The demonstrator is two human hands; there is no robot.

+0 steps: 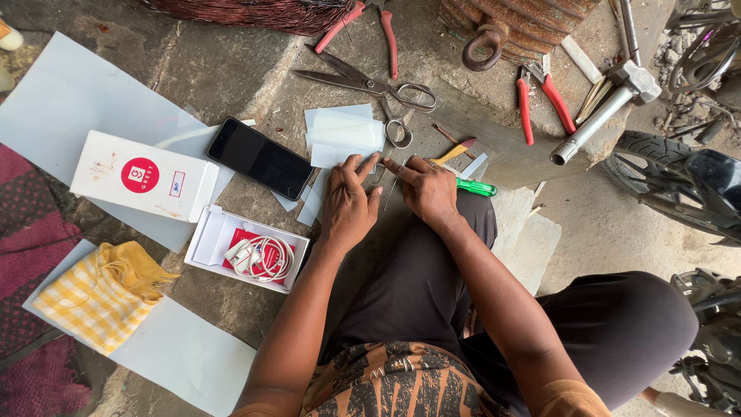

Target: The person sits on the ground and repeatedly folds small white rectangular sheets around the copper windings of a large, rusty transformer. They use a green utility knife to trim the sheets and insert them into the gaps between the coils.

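From the left I see a white box [144,176], a phone [259,157], then my left hand [347,207] flat, fingers spread on a paper strip [323,193]; right hand [427,189] beside it, fingers pinching a thin strip [394,185], scissors [370,85] beyond.

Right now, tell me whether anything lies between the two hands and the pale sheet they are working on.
Nothing visible does. The left hand rests flat on the pale sheet, and the right hand presses down beside it. The scissors lie apart, farther out, and the green-handled tool sits just past the right hand.
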